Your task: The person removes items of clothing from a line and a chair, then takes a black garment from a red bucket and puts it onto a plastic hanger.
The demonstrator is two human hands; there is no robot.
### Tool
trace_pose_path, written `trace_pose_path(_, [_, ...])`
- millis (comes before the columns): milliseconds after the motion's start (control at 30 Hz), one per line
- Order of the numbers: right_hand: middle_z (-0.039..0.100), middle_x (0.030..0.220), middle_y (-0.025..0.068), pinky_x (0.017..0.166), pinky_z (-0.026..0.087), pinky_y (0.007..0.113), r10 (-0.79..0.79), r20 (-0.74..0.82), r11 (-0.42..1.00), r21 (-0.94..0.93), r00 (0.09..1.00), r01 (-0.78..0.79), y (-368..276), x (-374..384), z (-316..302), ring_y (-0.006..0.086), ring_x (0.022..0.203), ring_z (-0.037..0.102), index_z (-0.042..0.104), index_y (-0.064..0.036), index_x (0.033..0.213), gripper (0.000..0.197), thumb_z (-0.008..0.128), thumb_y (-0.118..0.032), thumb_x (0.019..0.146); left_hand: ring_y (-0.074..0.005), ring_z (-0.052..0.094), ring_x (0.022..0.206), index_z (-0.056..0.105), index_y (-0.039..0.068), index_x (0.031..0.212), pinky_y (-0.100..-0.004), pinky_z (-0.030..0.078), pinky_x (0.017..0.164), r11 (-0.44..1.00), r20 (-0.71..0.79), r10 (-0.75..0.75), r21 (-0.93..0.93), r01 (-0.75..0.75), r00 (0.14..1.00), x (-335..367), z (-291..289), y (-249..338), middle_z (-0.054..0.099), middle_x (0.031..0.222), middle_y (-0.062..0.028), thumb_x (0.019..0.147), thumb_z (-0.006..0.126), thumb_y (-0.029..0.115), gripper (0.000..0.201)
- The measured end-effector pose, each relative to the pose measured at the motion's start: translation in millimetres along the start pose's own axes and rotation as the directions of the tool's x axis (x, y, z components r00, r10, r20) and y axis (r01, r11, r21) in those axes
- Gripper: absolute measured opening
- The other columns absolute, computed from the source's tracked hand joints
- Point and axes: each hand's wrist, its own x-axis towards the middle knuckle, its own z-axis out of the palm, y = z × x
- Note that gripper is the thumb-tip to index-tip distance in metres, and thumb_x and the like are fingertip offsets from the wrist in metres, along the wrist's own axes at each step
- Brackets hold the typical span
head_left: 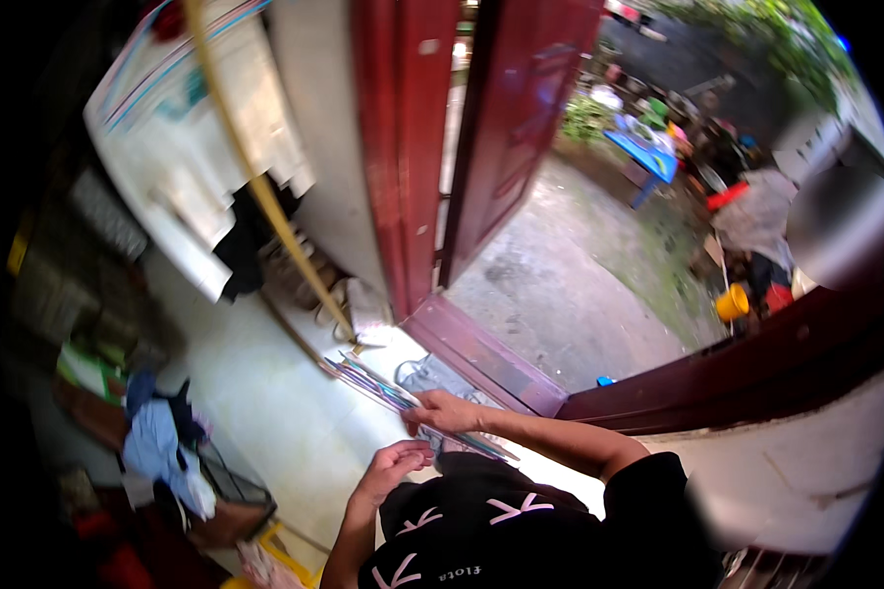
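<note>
A bundle of thin, coloured rods [370, 385], some purple and some pale, slants across the front of my body; their exact kind is hard to make out. My right hand [442, 412] is closed around the middle of the bundle, and the rods stick out on both sides of it. Just below and to the left, my left hand [393, 465] has its fingers stretched out and slightly bent, close to the bundle but apart from it. Nothing shows in the left palm.
A dark red door [511, 137] stands open beyond a raised sill [481, 353]. A yellow pole [265, 191] leans at the left, near shoes and hanging bags. Clothes [162, 442] lie piled at lower left. Outside are a blue table [643, 155] and a yellow bucket [732, 302].
</note>
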Motion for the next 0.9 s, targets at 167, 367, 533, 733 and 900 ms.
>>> trace_pose_path(167, [0.061,0.078,0.0045,0.073,0.044,0.028,0.003,-0.324,0.986,0.161,0.946,0.052,36,-66,-74,0.0123,0.075,0.053,0.058,-0.0028,0.091,0.03,0.05,-0.031,0.09,-0.0185,0.058,0.097,0.053,-0.003,0.112,-0.0305,0.044,0.087,0.99,0.248,-0.138,0.035,0.133,0.959,109,57,15,0.06,0.106,-0.01,0.083,0.06,0.009,0.032])
trace_pose_path(367, [0.058,0.095,0.0048,0.081,0.042,0.028,-0.009,-0.705,0.923,0.266,0.709,0.276,55,-97,-149,0.012,0.09,0.052,0.052,-0.0038,0.102,0.028,0.043,-0.029,0.094,-0.0149,0.054,0.097,0.049,0.0,0.112,-0.0298,0.044,0.085,0.994,0.421,-0.107,0.051,0.095,0.901,206,127,49,0.056,0.103,-0.0067,0.082,0.06,0.005,0.032])
trace_pose_path(533, [0.052,0.11,0.0091,0.082,0.044,0.031,0.033,-0.767,0.842,0.367,0.641,0.395,49,-102,-205,0.0155,0.093,0.052,0.041,-0.0058,0.115,0.034,0.042,-0.032,0.095,-0.0119,0.052,0.101,0.048,0.0,0.115,-0.0284,0.042,0.087,0.995,0.5,-0.053,0.099,0.003,0.864,281,162,80,0.054,0.108,-0.0035,0.081,0.062,0.004,0.037])
trace_pose_path(733, [0.053,0.108,0.0123,0.081,0.045,0.032,0.045,-0.789,0.829,0.372,0.612,0.418,48,-86,-309,0.0164,0.092,0.053,0.037,-0.0082,0.115,0.033,0.041,-0.033,0.095,-0.0115,0.055,0.097,0.049,0.001,0.114,-0.027,0.043,0.085,0.99,0.558,-0.029,0.133,-0.055,0.829,376,189,129,0.055,0.105,-0.003,0.082,0.062,0.008,0.036])
trace_pose_path(900, [0.053,0.106,0.0114,0.081,0.045,0.032,0.014,-0.832,0.813,0.332,0.555,0.478,39,-79,-398,0.0177,0.09,0.053,0.038,-0.0039,0.115,0.035,0.041,-0.032,0.094,-0.0133,0.059,0.087,0.053,0.002,0.105,-0.0286,0.047,0.079,0.932,0.65,-0.125,0.336,-0.135,0.75,469,210,177,0.061,0.092,-0.0041,0.084,0.062,0.013,0.025])
